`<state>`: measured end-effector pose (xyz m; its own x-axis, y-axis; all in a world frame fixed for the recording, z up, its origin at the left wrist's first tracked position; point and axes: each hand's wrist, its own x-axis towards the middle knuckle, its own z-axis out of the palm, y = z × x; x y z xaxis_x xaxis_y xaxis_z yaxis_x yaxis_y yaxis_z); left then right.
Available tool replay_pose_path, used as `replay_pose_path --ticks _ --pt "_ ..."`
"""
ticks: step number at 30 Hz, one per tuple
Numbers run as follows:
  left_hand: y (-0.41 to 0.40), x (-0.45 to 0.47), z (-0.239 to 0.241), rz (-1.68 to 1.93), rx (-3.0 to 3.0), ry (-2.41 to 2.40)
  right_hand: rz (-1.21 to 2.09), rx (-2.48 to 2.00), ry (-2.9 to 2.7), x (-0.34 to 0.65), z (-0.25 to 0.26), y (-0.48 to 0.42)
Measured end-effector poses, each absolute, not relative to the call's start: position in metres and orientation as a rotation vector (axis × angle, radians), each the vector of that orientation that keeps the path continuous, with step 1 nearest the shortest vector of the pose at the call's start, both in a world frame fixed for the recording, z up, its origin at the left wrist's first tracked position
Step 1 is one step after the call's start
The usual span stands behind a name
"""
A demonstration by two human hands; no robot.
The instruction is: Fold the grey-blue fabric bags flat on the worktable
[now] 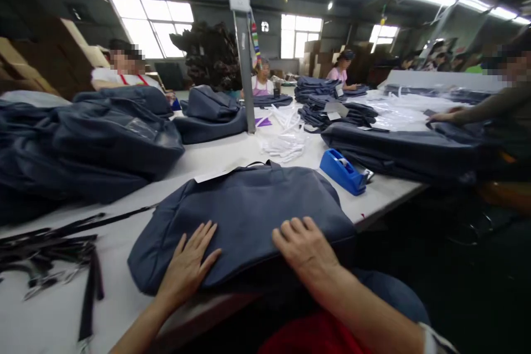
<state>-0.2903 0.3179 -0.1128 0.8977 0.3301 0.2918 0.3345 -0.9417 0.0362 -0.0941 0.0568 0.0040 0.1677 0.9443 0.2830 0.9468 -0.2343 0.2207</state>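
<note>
A dark blue bag (253,204) lies on its side across the front edge of the white table, with a white tag showing at its far edge. Flat on the bag's left part rests my left hand (188,263), fingers spread. My right hand (305,246) is on the right part, its fingers bent against the fabric near the front edge. Whether those fingers pinch any cloth cannot be made out. The bag's underside is hidden.
Black straps with metal clips (50,254) lie at left, before a heap of blue bags (91,138). A blue tape dispenser (343,170) stands right, near more bags (398,149). A metal post (244,72) rises behind. Several people work around the table.
</note>
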Motion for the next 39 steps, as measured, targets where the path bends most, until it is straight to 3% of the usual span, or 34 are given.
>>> replay_pose_path --ticks 6,11,16,24,28,33,36,39 --pt "0.318 -0.291 -0.111 -0.454 -3.07 -0.521 -0.542 -2.377 -2.068 -0.026 0.028 -0.017" --pt "0.321 -0.293 -0.116 -0.509 -3.05 -0.504 -0.736 -2.232 -2.083 -0.026 0.005 -0.003" --pt "0.319 -0.295 -0.108 -0.562 -3.079 -0.471 -0.725 -2.139 -2.058 -0.026 0.001 0.012" --pt "0.259 -0.181 -0.036 -0.24 -3.695 0.137 -0.673 -1.931 -2.167 -0.02 0.001 0.06" --pt "0.255 -0.156 -0.043 -0.287 -3.792 0.209 -0.649 -1.961 -2.082 -0.017 0.002 0.056" --pt "0.246 -0.197 -0.089 -0.702 -3.55 0.351 -0.197 -1.806 -1.363 0.002 -0.01 0.004" --pt "0.236 -0.212 -0.101 -0.647 -3.426 0.382 0.095 -1.85 -0.758 0.023 -0.04 -0.016" --pt "0.231 -0.212 -0.102 -0.575 -3.38 0.362 0.25 -1.934 -0.566 0.036 -0.073 -0.01"
